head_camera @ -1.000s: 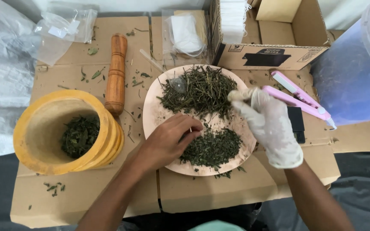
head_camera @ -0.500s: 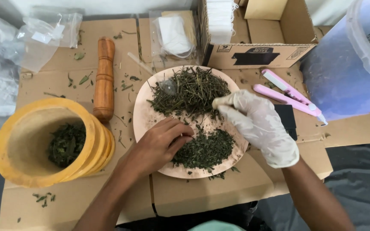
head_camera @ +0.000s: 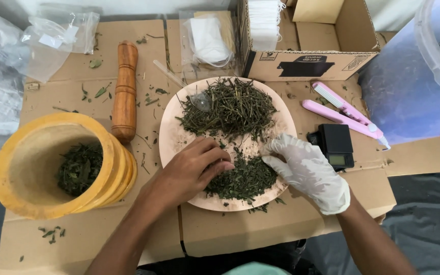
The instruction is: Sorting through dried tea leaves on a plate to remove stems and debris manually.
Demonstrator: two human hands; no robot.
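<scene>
While both hands rest on the near half of the round pinkish plate [head_camera: 171, 133], the bare left hand [head_camera: 189, 170] lies with its fingers loosely curled, tips touching the near pile of crumbled green leaves [head_camera: 243, 179]. The gloved right hand [head_camera: 306, 170] sits just right of that pile, fingers spread a little and resting against its edge; neither hand is clamped on anything that shows. Beyond the fingers, on the far half of the plate, lies a larger heap of dry stems [head_camera: 232, 107], with a small clear spoon [head_camera: 197, 99] at its left edge.

Left of the left hand stands a yellow wooden mortar [head_camera: 31, 193] with chopped leaves in its bowl, and a wooden pestle [head_camera: 125, 91] lies just beyond it. Right of the gloved hand sits a small black pocket scale [head_camera: 334, 145], and beyond that a pink sealing tool [head_camera: 342, 108]. Farther off, past the plate, is an open cardboard box [head_camera: 306, 63] and a clear bag [head_camera: 207, 38] holding white pouches. A translucent blue tub [head_camera: 413, 97] stands to the far right. Everything rests on flattened cardboard [head_camera: 103, 239] covering the desk, with loose leaf bits scattered about it.
</scene>
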